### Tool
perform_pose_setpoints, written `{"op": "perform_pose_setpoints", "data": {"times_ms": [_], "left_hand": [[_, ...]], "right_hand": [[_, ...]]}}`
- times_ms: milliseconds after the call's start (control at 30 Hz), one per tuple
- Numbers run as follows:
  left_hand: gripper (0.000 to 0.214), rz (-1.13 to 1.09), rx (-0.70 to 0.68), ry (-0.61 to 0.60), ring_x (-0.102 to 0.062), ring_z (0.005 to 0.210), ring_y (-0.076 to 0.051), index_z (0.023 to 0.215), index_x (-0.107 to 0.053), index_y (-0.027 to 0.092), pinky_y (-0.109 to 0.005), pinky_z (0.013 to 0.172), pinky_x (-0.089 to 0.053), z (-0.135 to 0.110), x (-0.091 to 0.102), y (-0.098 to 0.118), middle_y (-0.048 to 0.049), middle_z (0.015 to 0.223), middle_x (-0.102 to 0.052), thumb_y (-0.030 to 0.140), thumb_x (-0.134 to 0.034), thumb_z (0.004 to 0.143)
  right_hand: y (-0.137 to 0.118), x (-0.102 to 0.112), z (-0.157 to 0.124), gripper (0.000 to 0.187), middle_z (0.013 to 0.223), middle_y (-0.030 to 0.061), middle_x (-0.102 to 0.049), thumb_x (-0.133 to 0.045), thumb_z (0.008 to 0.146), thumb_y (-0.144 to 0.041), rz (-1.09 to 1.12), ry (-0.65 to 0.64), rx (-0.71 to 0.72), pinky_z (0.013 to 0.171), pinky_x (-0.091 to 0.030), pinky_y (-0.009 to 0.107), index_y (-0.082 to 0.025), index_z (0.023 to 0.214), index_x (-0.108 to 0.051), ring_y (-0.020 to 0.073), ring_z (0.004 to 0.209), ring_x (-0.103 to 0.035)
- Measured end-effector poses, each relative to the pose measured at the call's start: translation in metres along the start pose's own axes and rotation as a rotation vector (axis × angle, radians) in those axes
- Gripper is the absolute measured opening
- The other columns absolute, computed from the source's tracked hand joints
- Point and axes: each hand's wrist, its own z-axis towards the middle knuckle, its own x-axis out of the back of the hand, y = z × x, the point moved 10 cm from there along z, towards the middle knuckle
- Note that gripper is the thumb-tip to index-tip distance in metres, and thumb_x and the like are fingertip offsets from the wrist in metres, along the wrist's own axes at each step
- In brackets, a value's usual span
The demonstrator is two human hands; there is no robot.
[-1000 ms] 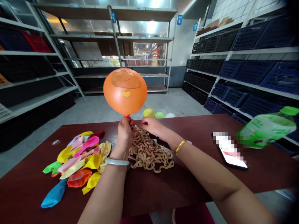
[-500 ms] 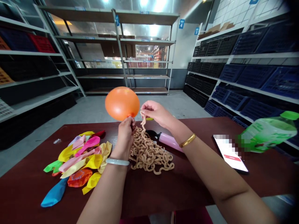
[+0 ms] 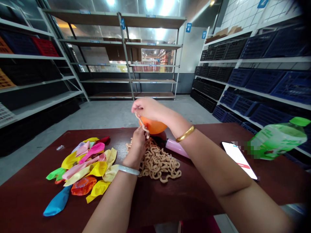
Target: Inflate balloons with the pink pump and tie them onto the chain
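Note:
Over the table, my left hand [image 3: 139, 140] is closed, pinching the neck of an inflated orange balloon [image 3: 157, 127]. My right hand [image 3: 147, 108] reaches across above it, fingers pinched on the end of a thick beige cord [image 3: 142, 123]. That cord runs down to my left fingers, beside the balloon's neck; whether it wraps round the neck is hidden. Below both hands lies a tangled heap of the same cord [image 3: 160, 161]. Part of the balloon is behind my right wrist and left fingers. A pink hand pump [image 3: 176, 147] with a black nozzle lies partly under my right forearm.
Several uninflated balloons [image 3: 85, 168] in many colours lie at the left of the dark red table [image 3: 155, 200]. At the right are a lit phone [image 3: 236, 158] and a tilted green bottle [image 3: 278, 139]. Shelves with crates [image 3: 262, 79] stand beyond.
The balloon has swung right and down, behind my hands. My right hand has moved left over my left hand, drawing the cord end across to the balloon's neck.

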Motion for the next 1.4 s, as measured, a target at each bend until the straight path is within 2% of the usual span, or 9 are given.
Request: {"op": "perform_pose_setpoints", "data": {"times_ms": [100,200,367,533,733,833,1000,1267,1400], "left_hand": [[0.024,0.028,0.033,-0.017,-0.024,0.038,-0.005,0.064,-0.038,0.021,-0.017,0.037,-0.018,-0.002,-0.004,-0.004,0.0081,0.047,-0.032,0.031,-0.058,0.073],[0.024,0.006,0.071,-0.037,-0.021,0.037,-0.005,0.065,-0.036,0.022,-0.017,0.035,-0.015,-0.003,-0.008,-0.006,0.0087,0.047,-0.030,0.031,-0.056,0.074],[0.023,-0.082,0.066,-0.025,-0.022,0.038,-0.005,0.066,-0.037,0.022,-0.016,0.035,-0.015,-0.004,-0.007,-0.002,0.0089,0.049,-0.029,0.030,-0.055,0.075],[0.022,-0.125,0.024,0.016,-0.025,0.037,-0.005,0.064,-0.037,0.021,-0.016,0.036,-0.017,-0.001,0.000,0.001,0.0081,0.050,-0.032,0.028,-0.054,0.076],[0.018,-0.130,-0.039,0.056,-0.042,0.042,-0.007,0.068,-0.049,0.018,-0.018,0.039,-0.027,0.001,0.004,0.000,0.0041,0.055,-0.048,0.031,-0.055,0.078],[0.022,-0.127,-0.025,0.023,-0.044,0.044,-0.008,0.071,-0.049,0.018,-0.018,0.041,-0.029,-0.003,-0.001,-0.001,0.0039,0.057,-0.051,0.037,-0.058,0.079],[0.033,-0.129,0.002,-0.024,-0.030,0.038,-0.005,0.065,-0.040,0.020,-0.019,0.039,-0.018,-0.009,-0.009,0.003,0.0088,0.049,-0.035,0.039,-0.064,0.077],[0.031,0.012,-0.099,-0.009,-0.055,0.059,-0.013,0.075,-0.055,0.019,-0.022,0.050,-0.040,-0.010,-0.007,0.008,0.0000,0.067,-0.058,0.047,-0.064,0.081],[0.030,0.104,-0.204,0.026,-0.046,0.051,-0.010,0.069,-0.049,0.020,-0.021,0.046,-0.035,-0.009,0.001,0.019,0.0029,0.060,-0.049,0.042,-0.062,0.084]], "right_hand": [[0.011,0.015,0.013,0.022,0.079,0.0005,-0.064,-0.044,0.088,-0.004,0.299,0.200,-0.069,0.063,-0.046,0.023,-0.016,0.094,-0.062,0.0092,0.065,-0.060],[0.024,0.015,0.016,0.026,0.083,0.0018,-0.067,-0.041,0.091,-0.004,0.425,0.252,-0.113,0.065,-0.049,0.022,-0.016,0.096,-0.064,0.0092,0.070,-0.065],[0.032,-0.004,-0.017,0.023,0.070,0.0014,-0.066,-0.049,0.084,-0.008,-0.106,0.106,-0.137,0.062,-0.042,0.025,-0.016,0.077,-0.070,0.0121,0.065,-0.059],[0.044,-0.024,-0.058,0.023,0.069,0.0010,-0.067,-0.050,0.082,-0.011,-0.196,0.013,-0.154,0.056,-0.032,0.026,-0.017,0.067,-0.066,0.0115,0.062,-0.054],[0.050,-0.023,-0.081,0.026,0.083,0.0026,-0.075,-0.062,0.088,-0.045,-0.367,0.221,-0.189,0.057,-0.032,0.028,-0.028,0.104,-0.073,0.0184,0.071,-0.063],[0.049,-0.029,-0.083,0.030,0.089,0.0037,-0.077,-0.061,0.092,-0.043,-0.464,0.265,-0.128,0.061,-0.035,0.030,-0.035,0.119,-0.071,0.0212,0.075,-0.067],[0.053,-0.030,-0.085,0.027,0.087,0.0042,-0.078,-0.051,0.098,-0.036,-0.488,0.332,-0.080,0.062,-0.037,0.031,-0.033,0.110,-0.075,0.0208,0.075,-0.068],[0.050,-0.032,-0.093,0.031,0.079,0.0055,-0.074,-0.044,0.100,-0.031,-0.583,0.338,-0.033,0.062,-0.032,0.030,-0.025,0.098,-0.074,0.0188,0.069,-0.064],[0.046,-0.037,-0.097,0.033,0.079,0.0061,-0.073,-0.040,0.102,-0.029,-0.606,0.324,0.016,0.062,-0.031,0.030,-0.022,0.099,-0.072,0.0183,0.070,-0.063]]}}
